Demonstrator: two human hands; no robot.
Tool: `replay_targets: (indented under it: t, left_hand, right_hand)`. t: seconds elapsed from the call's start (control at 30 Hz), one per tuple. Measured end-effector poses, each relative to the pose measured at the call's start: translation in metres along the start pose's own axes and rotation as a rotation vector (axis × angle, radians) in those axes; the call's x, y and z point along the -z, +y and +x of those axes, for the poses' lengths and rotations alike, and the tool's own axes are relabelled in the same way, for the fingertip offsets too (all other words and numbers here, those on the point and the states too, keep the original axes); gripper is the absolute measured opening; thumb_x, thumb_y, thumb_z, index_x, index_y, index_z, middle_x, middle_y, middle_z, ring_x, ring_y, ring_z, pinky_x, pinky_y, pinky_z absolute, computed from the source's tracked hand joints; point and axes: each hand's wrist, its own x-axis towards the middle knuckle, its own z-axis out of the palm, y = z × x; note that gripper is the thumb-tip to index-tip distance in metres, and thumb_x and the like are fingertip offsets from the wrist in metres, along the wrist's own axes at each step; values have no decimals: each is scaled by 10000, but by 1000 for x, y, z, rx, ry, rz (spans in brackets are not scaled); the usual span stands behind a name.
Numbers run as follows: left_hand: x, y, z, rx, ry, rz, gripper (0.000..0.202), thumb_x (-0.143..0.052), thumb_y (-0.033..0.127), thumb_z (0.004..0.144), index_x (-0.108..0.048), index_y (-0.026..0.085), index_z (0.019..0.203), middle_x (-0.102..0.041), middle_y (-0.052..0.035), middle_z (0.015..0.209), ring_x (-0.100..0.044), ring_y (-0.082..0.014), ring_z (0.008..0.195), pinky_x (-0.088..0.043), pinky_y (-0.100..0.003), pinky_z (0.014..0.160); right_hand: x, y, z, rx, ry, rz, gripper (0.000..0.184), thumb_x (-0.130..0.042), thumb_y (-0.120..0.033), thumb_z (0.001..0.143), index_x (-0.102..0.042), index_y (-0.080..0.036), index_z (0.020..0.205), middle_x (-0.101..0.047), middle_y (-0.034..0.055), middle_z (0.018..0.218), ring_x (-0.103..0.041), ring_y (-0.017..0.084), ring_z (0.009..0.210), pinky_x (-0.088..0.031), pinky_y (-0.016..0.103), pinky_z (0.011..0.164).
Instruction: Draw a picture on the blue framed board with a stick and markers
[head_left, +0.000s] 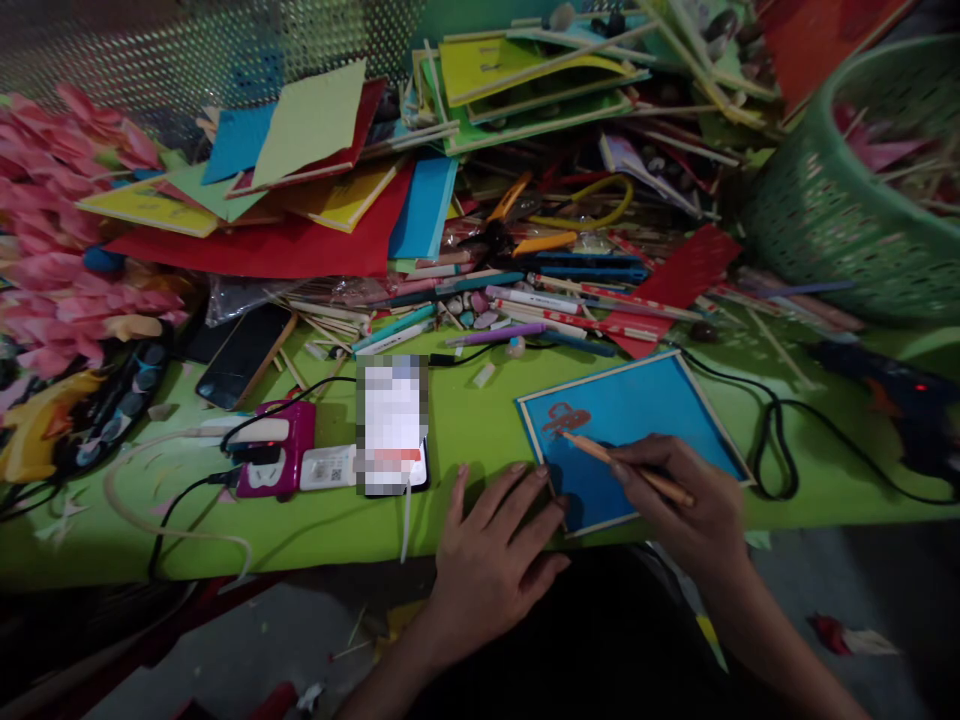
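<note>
Nearest the camera, the person's left hand (491,545) lies palm down on the near edge of the green table (480,420), fingers open and spread. It grips nothing, and its fingertips rest at the left edge of a blue board (652,410). That board, edged with pale wooden strips, lies flat on the table right of centre, turned at an angle. The right hand (686,505) rests over its near right part, fingers closed around a thin wooden stick (600,452) held like a pen. The stick's tip touches the board just below a red scribbled mark (566,417) in its far left corner. Left of the hands lies a phone (392,425) with a lit, blurred screen, and beside it sits a magenta device (274,455) with cables plugged in. A dark phone (244,355) lies further left and further away. Beyond the board a row of pens and markers (525,310) spreads across the table, and behind it rises a heap of coloured paper sheets (300,170). Pink paper flowers (60,230) crowd the left side. On the right a black cable (772,440) loops beside the board, close to a dark glue gun (900,395) with a red light. Above the glue gun, at the far right, stands a green plastic basket (840,200).
</note>
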Motion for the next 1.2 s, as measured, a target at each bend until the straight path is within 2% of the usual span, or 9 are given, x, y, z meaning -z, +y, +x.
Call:
replay_targets:
  t: [0.17,0.4,0.63,0.8,1.0,1.2]
  left_hand:
    - [-1,-1,0,-12,5,25,397,-666,479,1012,-698,317,1373,-649,8,1533,-582,-215,1418,-17,-502,1361]
    - [0,0,-1,-6,2,19,424,-658,478,1017,-677,314,1408,-661,-7,1519,-585,-222,1415,-23,-505,1358]
    - [0,-1,1,-17,5,41,402,-671,477,1007,-700,318,1375,-652,1,1529,-598,-222,1400,-37,-506,1358]
    - [0,-1,0,-10,5,32,418,-663,483,1013,-686,314,1395,-656,1,1525,-592,-216,1408,-39,-497,1360]
    - [0,0,-1,-17,-24,61,419,-685,488,994,-699,328,1381,-658,-7,1523,-597,-237,1402,-55,-510,1356]
    - [1,0,1,-10,11,9,403,-667,476,1014,-690,302,1376,-668,5,1510,-587,-207,1410,-12,-481,1363]
  right_hand:
    - [-1,3,-3,-22,53,-16,14,-714,-250,953,-713,-241,942,-781,37,828,-744,202,687,-574,310,625]
    - [0,-4,4,40,-24,22,35,-703,-207,933,-711,-240,925,-768,24,781,-731,190,654,-575,298,621]
    - [-1,1,-2,-15,71,-26,22,-716,-226,936,-711,-242,922,-773,30,802,-740,204,667,-567,306,614]
    - [0,-2,1,35,-8,11,53,-701,-197,938,-716,-246,948,-764,17,791,-732,192,671,-562,299,626]
    - [0,0,-1,-17,63,-19,28,-709,-235,945,-711,-253,924,-771,28,803,-740,212,669,-566,319,615]
    - [0,0,1,71,-61,25,57,-710,-190,945,-709,-242,969,-778,26,837,-745,188,700,-561,287,639]
